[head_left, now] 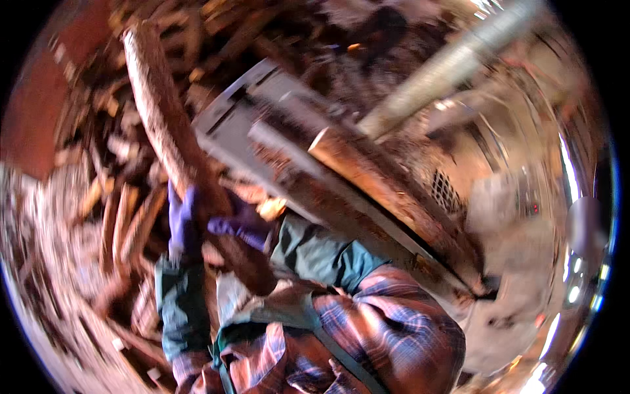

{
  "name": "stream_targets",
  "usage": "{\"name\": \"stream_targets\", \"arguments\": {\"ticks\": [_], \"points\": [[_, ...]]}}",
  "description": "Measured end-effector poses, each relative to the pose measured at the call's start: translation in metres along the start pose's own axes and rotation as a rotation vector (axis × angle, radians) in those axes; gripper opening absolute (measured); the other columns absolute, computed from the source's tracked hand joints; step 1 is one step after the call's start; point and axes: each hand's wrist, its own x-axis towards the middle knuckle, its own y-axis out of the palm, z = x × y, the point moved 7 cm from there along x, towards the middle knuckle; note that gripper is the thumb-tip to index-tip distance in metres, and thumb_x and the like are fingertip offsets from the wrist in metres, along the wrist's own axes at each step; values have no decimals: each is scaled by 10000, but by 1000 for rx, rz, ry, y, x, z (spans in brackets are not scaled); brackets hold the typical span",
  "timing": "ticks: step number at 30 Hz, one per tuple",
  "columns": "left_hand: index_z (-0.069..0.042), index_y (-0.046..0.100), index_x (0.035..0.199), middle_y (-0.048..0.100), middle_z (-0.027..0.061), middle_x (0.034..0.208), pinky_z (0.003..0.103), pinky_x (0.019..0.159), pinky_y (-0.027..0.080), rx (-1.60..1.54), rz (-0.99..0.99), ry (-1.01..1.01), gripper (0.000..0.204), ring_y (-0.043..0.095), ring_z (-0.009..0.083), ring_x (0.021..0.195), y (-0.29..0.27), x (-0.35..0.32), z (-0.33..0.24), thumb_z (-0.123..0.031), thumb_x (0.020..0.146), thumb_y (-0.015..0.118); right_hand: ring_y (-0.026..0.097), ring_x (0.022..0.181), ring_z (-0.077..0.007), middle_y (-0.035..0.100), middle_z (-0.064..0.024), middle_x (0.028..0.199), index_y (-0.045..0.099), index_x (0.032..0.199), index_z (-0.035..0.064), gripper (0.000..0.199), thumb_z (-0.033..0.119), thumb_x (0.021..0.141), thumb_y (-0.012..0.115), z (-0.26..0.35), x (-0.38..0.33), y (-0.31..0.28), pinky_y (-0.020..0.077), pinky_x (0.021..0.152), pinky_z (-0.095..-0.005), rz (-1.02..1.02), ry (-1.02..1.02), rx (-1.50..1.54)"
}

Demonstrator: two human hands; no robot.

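Observation:
A long round log [161, 118] slants across the left of the view, its far end raised toward the top and its near end close to my body. My left hand [184, 220], in a purple glove, is closed on the log's left side. From the other side my right hand [243, 222], also gloved in purple, grips the same log around its lower part; some fingers are hidden. To the right, a second log [387, 184] lies lengthwise on a grey metal machine bed [230, 134]. Motion blurs much of the picture.
Split firewood [131, 223] is heaped at the left, with more pieces behind. A thick metal pipe [453, 65] slants in from the upper right, beyond the machine bed. A rusty reddish panel [52, 98] stands at the far left. A dark perforated piece [446, 190] sits beside the second log.

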Motion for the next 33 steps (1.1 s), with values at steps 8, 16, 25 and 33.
{"name": "stream_targets", "arguments": {"ticks": [8, 16, 25, 33], "points": [[-90, 307, 1447, 542, 105, 1190, 358, 835, 504, 194, 426, -401, 652, 567, 215, 1020, -39, -105, 96, -310, 926, 631, 617, 920, -146, 639, -39, 1049, 497, 1300, 48, 546, 275, 863, 733, -24, -18, -39, 510, 840, -293, -361, -14, 510], [-78, 339, 1378, 589, 128, 1108, 341, 779, 532, 340, 27, -898, 662, 604, 214, 928, -92, -155, 152, -138, 838, 718, 543, 1135, -208, 586, -86, 1255, 426, 1405, 62, 708, 515, 897, 620, 2, -25, -37, 416, 1002, -360, -248, 79, 273], [-19, 163, 1494, 416, 149, 1398, 394, 1087, 325, 423, 261, -87, 1117, 414, 247, 1273, 36, -105, 70, -348, 689, 864, 589, 1042, -261, 579, -126, 1174, 448, 1305, -8, 457, 270, 967, 577, 93, 31, -38, 494, 918, -351, -156, -233, 26], [-6, 560, 1252, 648, 178, 1094, 353, 890, 512, 844, 431, 307, 509, 642, 238, 1007, 105, -74, 50, -205, 821, 743, 606, 982, -288, 623, -175, 1086, 511, 1263, -17, 647, 444, 847, 694, 265, 68, -76, 526, 823, -408, -168, -781, -756]]}}
